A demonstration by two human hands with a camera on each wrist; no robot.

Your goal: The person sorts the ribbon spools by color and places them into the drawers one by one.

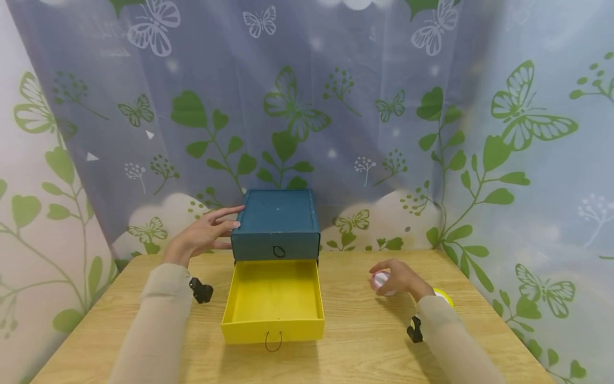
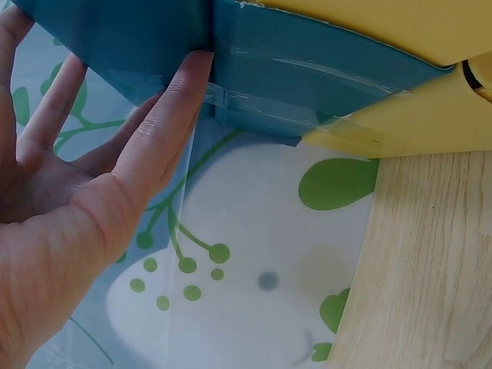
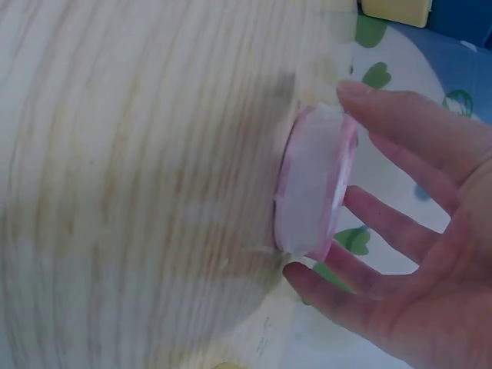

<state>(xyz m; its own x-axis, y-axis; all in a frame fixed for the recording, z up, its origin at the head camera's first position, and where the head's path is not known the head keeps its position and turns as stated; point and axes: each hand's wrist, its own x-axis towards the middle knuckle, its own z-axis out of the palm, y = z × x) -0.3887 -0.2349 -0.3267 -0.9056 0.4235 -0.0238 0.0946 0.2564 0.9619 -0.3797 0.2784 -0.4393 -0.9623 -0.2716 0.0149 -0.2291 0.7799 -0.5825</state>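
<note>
On the left, my left hand (image 1: 203,234) lies against the side of a blue drawer box (image 1: 278,210), its fingers spread and a fingertip on the wall. In the left wrist view, those fingers (image 2: 157,131) reach up along the blue side. A yellow drawer (image 1: 273,332) stands pulled out below the blue front, bare inside. Over at the right, my right hand (image 1: 400,277) curves its fingers and thumb round a round white thing with pink rims (image 1: 382,281), low on the wooden table. In the right wrist view, this pink-rimmed thing (image 3: 311,181) sits between the digits.
Partly behind the right forearm is a white thing with a yellow rim (image 1: 443,296). The blue front has a dark loop pull (image 1: 279,251), and the yellow drawer a thin loop (image 1: 273,342). A butterfly-patterned curtain (image 1: 360,133) borders the wooden table (image 1: 355,330).
</note>
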